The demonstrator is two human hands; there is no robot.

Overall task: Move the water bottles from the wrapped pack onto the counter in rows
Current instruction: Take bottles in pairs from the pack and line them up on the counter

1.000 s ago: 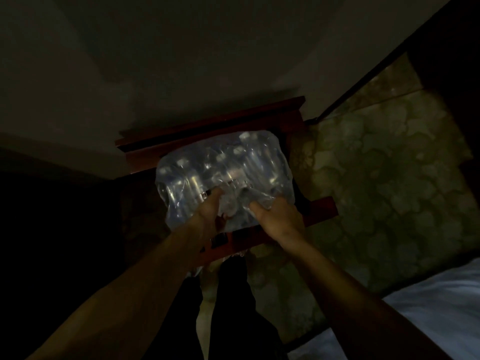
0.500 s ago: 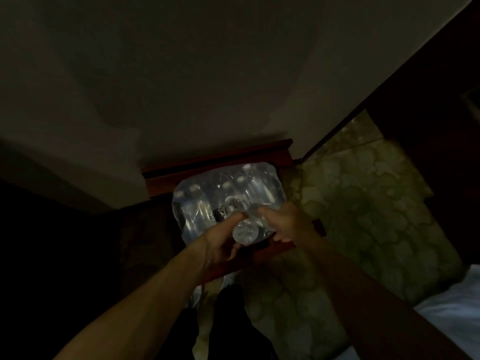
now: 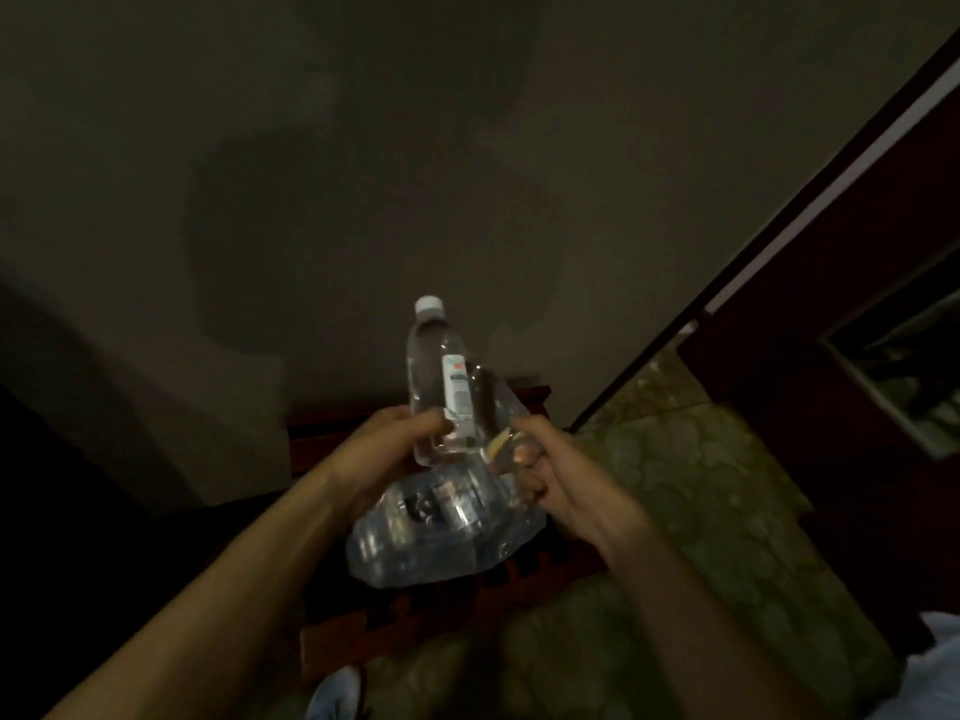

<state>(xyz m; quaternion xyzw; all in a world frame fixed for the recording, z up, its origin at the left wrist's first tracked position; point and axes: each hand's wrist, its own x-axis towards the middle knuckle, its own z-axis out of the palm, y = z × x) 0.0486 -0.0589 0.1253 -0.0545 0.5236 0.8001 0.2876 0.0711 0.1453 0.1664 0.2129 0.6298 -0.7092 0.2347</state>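
Note:
The room is dim. A clear water bottle with a white cap and a narrow label stands upright in the air, my left hand closed round its lower part. The wrapped pack of several bottles lies below it on a low red-brown wooden stand. My right hand pinches a stretched flap of the pack's plastic wrap, just right of the raised bottle. The bottle's base is partly hidden behind my fingers and the wrap.
A plain wall fills the upper view. Green patterned floor lies to the right of the stand. A dark wooden door or cabinet stands at right. White bedding shows at the bottom right corner, and a light shoe at the bottom.
My left hand has pulled one bottle out of the pack and lifted it upright above it. My right hand has shifted to holding the torn wrap. The camera has tilted up.

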